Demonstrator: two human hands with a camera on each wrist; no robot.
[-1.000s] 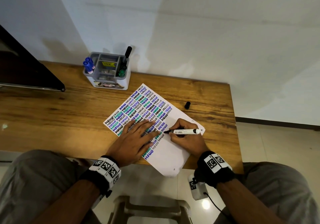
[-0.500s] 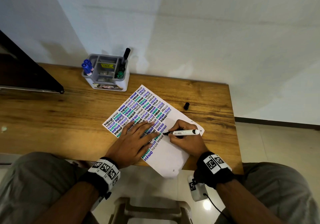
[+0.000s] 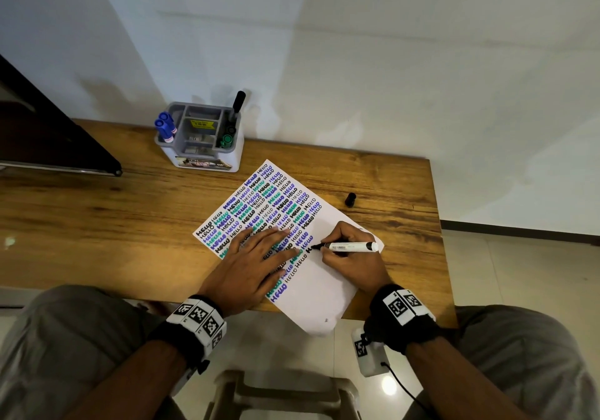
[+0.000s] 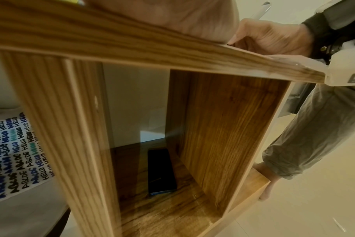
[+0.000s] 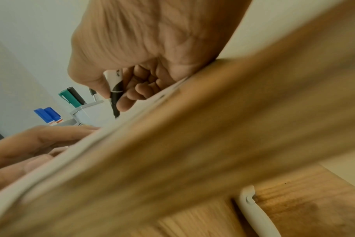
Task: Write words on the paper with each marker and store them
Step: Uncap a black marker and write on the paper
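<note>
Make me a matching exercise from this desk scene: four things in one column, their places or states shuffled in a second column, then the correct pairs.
1. black marker
2. loose black cap
3. blue markers
4. left hand

A. flat on the paper
B. standing in the organizer
C. lying on the bare desk
D. held in the right hand, tip on the paper

Pairs: 1-D, 2-C, 3-B, 4-A

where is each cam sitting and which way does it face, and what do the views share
Head: above, facing down and forward at the desk; shows left hand flat on the paper, right hand writing with the marker, both knees.
Left wrist: below the desk edge, facing the shelf and a phone; shows the left palm, a leg.
Right wrist: at the desk edge, facing the organizer; shows both hands.
Shared: right hand, desk.
</note>
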